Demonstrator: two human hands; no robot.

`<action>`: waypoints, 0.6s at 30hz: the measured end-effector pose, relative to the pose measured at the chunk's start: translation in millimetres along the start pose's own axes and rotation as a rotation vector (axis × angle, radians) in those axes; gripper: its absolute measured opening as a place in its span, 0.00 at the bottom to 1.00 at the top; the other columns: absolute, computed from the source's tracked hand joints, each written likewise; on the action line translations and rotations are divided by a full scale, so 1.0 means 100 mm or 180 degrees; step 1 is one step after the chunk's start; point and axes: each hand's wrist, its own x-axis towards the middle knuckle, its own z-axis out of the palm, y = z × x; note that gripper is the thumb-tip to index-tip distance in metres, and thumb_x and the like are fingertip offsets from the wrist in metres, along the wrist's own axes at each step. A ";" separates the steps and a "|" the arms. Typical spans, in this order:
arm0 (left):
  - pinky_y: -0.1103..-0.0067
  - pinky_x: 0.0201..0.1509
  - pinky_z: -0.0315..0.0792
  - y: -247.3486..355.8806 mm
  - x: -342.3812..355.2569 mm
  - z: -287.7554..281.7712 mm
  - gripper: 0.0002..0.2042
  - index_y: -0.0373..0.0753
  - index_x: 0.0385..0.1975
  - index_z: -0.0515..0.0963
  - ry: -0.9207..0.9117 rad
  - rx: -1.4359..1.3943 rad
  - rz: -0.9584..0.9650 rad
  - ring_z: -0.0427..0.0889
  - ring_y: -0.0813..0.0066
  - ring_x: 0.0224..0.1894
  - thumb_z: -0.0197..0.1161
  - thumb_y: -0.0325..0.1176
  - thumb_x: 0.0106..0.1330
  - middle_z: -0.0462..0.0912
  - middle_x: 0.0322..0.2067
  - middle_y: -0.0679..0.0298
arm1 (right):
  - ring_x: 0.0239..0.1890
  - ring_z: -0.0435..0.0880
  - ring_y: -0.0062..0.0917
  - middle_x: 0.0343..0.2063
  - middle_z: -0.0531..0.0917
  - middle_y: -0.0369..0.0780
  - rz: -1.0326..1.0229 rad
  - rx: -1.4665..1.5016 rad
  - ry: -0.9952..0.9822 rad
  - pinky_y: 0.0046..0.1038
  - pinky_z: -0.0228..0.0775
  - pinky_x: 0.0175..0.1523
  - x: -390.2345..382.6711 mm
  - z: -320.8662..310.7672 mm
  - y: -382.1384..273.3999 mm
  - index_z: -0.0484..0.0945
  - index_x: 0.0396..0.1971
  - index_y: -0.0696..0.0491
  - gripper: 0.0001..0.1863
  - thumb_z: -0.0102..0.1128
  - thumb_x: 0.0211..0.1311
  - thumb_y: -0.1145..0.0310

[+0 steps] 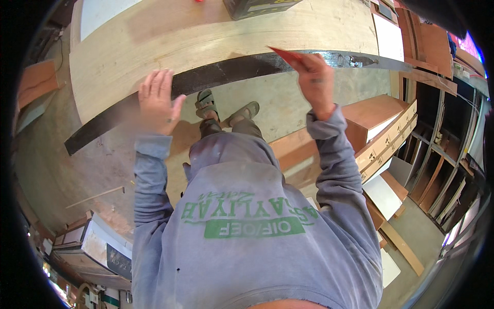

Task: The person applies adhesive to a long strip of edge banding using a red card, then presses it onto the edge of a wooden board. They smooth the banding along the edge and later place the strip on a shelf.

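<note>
A long pale wooden panel (170, 36) lies in front of me, with a dark strip (226, 70) along its near edge. Toward the right the strip has a glossy, wet-looking stretch. My right hand (316, 85) grips a thin red flat piece with a pointed corner (282, 53), which looks like a spreader or scraper. It is over the strip; whether it touches the surface I cannot tell. My left hand (158, 100) rests on the left part of the strip and panel edge, fingers stretched out, holding nothing.
A dark container with yellow marks (254, 7) stands on the panel's far side. Wooden boxes and boards (378, 116) are stacked at the right, before a dark rack (445, 134). A thin stick (95, 196) lies on the floor at left, near a worn cabinet (98, 247).
</note>
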 end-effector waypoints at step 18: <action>0.61 0.72 0.59 -0.12 0.15 0.18 0.47 0.41 0.73 0.62 -0.0930 0.0167 0.0004 0.71 0.59 0.66 0.78 0.32 0.49 0.74 0.65 0.61 | 0.54 0.79 0.35 0.35 0.84 0.36 -0.2582 0.0350 -0.0797 0.41 0.68 0.67 0.09 0.94 -0.56 0.82 0.25 0.50 0.08 0.64 0.43 0.64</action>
